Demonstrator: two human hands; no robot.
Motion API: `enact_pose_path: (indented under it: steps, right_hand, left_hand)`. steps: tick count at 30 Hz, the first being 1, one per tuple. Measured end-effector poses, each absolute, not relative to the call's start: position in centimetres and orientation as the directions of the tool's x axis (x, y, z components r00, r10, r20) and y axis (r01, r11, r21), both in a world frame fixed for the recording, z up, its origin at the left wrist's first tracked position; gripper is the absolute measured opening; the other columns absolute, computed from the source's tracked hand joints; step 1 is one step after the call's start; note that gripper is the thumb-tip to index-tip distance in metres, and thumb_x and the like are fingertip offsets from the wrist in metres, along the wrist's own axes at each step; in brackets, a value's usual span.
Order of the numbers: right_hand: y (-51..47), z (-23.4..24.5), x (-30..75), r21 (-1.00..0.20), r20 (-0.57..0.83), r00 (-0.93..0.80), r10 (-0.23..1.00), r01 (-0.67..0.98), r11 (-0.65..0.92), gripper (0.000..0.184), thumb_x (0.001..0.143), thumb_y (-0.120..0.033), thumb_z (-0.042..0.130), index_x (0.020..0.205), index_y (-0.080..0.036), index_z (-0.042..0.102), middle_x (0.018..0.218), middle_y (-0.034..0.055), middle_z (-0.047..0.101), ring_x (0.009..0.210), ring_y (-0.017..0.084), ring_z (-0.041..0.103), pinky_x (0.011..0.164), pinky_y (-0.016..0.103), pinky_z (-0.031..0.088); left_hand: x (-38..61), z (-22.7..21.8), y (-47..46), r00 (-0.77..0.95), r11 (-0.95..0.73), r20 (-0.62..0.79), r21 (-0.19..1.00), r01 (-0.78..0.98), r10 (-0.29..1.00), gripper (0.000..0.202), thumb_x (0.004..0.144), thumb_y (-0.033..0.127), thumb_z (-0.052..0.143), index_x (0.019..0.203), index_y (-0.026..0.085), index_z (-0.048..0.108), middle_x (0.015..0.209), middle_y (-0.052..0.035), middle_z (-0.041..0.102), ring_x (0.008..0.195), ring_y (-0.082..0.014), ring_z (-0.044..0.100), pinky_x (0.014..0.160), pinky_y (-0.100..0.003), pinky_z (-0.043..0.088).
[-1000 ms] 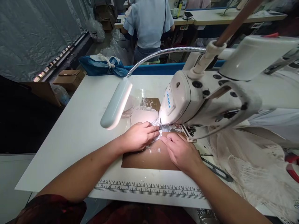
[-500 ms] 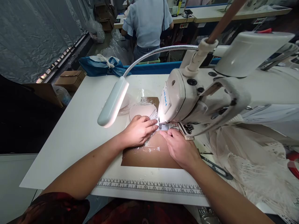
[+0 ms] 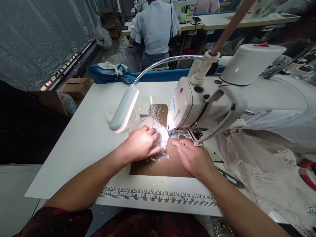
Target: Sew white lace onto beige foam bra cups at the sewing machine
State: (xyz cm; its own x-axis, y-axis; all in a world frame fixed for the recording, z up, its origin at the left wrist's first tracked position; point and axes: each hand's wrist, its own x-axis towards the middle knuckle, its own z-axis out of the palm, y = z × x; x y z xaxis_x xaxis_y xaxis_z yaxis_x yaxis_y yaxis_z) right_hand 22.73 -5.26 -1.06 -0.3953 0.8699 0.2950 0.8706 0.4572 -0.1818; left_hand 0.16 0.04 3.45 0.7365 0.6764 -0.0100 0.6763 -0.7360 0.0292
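Under the lamp's light, a pale lace-edged fabric piece (image 3: 161,137) lies on the brown sheet (image 3: 160,168), left of the needle area. My left hand (image 3: 142,143) is curled over the piece, thumb and fingertips on the lace; its palm side is hidden. My right hand (image 3: 196,158) rests on the brown sheet just right of the presser foot (image 3: 170,134), index finger stretched out, the others partly bent, with nothing visible in it. The white sewing machine (image 3: 184,102) stands over the right hand's fingertips.
A lamp (image 3: 125,107) on a bent metal neck hangs over the table. Sheer lace fabric (image 3: 256,171) is heaped at the right, beside dark scissors or a similar tool (image 3: 230,177). A ruler strip (image 3: 158,197) runs along the front edge. A person in light blue (image 3: 158,28) sits beyond.
My left hand has moved slightly left and back from the needle, and the fabric piece has turned under it. More of the lace shows beside the foot. My right hand stays nearly in place.
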Motion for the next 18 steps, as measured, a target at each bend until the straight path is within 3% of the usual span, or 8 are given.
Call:
enact_pose_path:
  steps: [4, 8, 12, 18]
  right_hand:
    - [-5.4, -1.0, 23.1, -0.171, 0.339, -0.396, 0.853, 0.866, 0.470, 0.034, 0.086, -0.012, 0.043, 0.109, -0.016, 0.069, 0.088, 0.0063, 0.072, 0.071, 0.017, 0.060, 0.061, 0.027, 0.043]
    - [-5.6, -0.8, 23.2, -0.189, 0.351, -0.410, 0.841, 0.849, 0.493, 0.030, 0.087, -0.014, 0.044, 0.103, -0.016, 0.069, 0.088, 0.0060, 0.071, 0.069, 0.017, 0.060, 0.061, 0.028, 0.043]
    - [-5.9, -0.5, 23.2, -0.254, 0.321, -0.431, 0.843, 0.819, 0.515, 0.026, 0.089, -0.017, 0.045, 0.101, -0.018, 0.069, 0.090, 0.0056, 0.070, 0.073, 0.016, 0.062, 0.065, 0.028, 0.044]
    - [-6.0, -0.1, 23.0, -0.314, 0.249, -0.433, 0.866, 0.810, 0.495, 0.020, 0.090, -0.019, 0.048, 0.096, -0.020, 0.066, 0.088, 0.0040, 0.070, 0.076, 0.016, 0.063, 0.066, 0.027, 0.044]
  left_hand:
    - [0.1, 4.6, -0.5, 0.769, -0.746, -0.106, 0.192, 0.638, 0.631, 0.035, 0.094, 0.042, 0.044, 0.099, 0.014, 0.064, 0.089, -0.0093, 0.066, 0.075, -0.0209, 0.060, 0.063, -0.032, 0.047]
    - [0.1, 4.5, 0.0, 0.830, -0.770, -0.086, 0.329, 0.546, 0.552, 0.032, 0.094, 0.039, 0.047, 0.103, 0.015, 0.065, 0.090, -0.0075, 0.065, 0.080, -0.0186, 0.062, 0.071, -0.029, 0.050]
    - [0.0, 4.1, 0.1, 0.863, -0.807, -0.015, 0.346, 0.479, 0.505, 0.033, 0.091, 0.041, 0.052, 0.102, 0.014, 0.067, 0.093, -0.0093, 0.064, 0.090, -0.0218, 0.060, 0.079, -0.033, 0.048]
    - [0.7, 2.9, -1.0, 0.854, -0.820, -0.011, 0.269, 0.504, 0.521, 0.035, 0.085, 0.046, 0.059, 0.099, 0.015, 0.067, 0.095, -0.0094, 0.062, 0.086, -0.0227, 0.057, 0.076, -0.035, 0.046]
